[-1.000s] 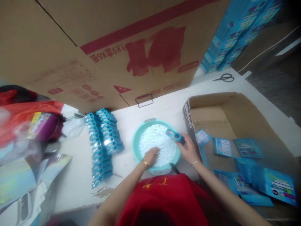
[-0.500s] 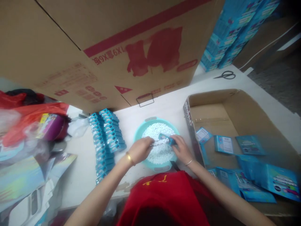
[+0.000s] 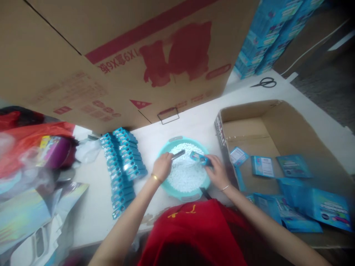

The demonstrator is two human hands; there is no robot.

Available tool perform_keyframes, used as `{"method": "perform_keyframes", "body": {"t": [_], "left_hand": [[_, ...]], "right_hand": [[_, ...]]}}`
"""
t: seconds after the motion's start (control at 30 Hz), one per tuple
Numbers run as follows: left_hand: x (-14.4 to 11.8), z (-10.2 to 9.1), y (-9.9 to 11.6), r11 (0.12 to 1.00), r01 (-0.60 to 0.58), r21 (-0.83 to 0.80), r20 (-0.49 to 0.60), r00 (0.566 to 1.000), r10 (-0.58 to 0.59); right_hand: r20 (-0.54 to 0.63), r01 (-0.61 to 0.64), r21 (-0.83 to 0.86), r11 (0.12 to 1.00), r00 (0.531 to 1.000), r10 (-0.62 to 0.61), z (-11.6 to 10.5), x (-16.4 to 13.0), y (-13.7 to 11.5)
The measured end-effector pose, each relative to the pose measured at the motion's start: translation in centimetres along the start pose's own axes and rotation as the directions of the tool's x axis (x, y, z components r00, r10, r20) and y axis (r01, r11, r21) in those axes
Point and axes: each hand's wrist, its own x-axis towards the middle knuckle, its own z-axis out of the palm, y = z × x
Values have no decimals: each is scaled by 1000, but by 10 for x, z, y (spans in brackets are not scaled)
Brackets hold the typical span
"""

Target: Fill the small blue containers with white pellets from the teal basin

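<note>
A teal basin (image 3: 166, 149) full of small white beads (image 3: 187, 173) sits on the white table in front of me. My left hand (image 3: 162, 166) is over its left rim, holding a small dark, shiny piece (image 3: 178, 154) that points toward the middle. My right hand (image 3: 217, 171) is at the basin's right side and grips a small blue case (image 3: 200, 158) above the beads. The two held things are a short gap apart.
Two rows of matching blue cases (image 3: 122, 166) lie left of the basin. An open cardboard box (image 3: 280, 118) with blue packets (image 3: 294, 165) stands at the right. A big printed carton (image 3: 124, 55) leans behind. Scissors (image 3: 264, 82) lie far right; bags (image 3: 33, 147) pile at left.
My left hand left the beads, met the blue case, then drew back left holding a dark piece. The right hand kept the case over the basin.
</note>
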Motion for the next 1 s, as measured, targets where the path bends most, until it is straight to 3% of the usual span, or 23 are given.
{"method": "perform_keyframes", "body": {"t": [0.1,0.2,0.3,0.43,0.57,0.67,0.73,0.87,1.0], "left_hand": [[24,62,-11,997,12,-77,95,995,-5],[27,105,1,987,-51,-151,120,990,69],[13,127,19,962,-112,-250,134,980,149],[-7,136,29,914,-121,-386,136,973,186],[-20,121,20,844,-115,-523,89,978,189],[-31,93,8,733,-134,-667,-23,987,159],[-39,67,1,708,-170,-685,-85,984,154],[-47,9,-1,797,-237,-556,-107,971,215],[-48,-37,18,932,-273,-238,4,959,282]], "right_hand": [[-47,-19,-2,1000,999,19,-10,8,-3],[-63,-36,-10,999,997,35,-16,13,-6],[-70,-52,-15,999,996,50,-19,12,-8],[-80,-60,-14,998,995,59,-18,8,-8],[-96,-59,-23,998,994,56,-18,2,-5],[-79,-56,-20,998,995,54,-18,-3,-1],[-48,-41,-13,999,998,41,-15,-6,0],[20,28,-15,999,999,-28,-4,-12,-2],[69,97,-20,995,993,-96,8,-17,-9]]}}
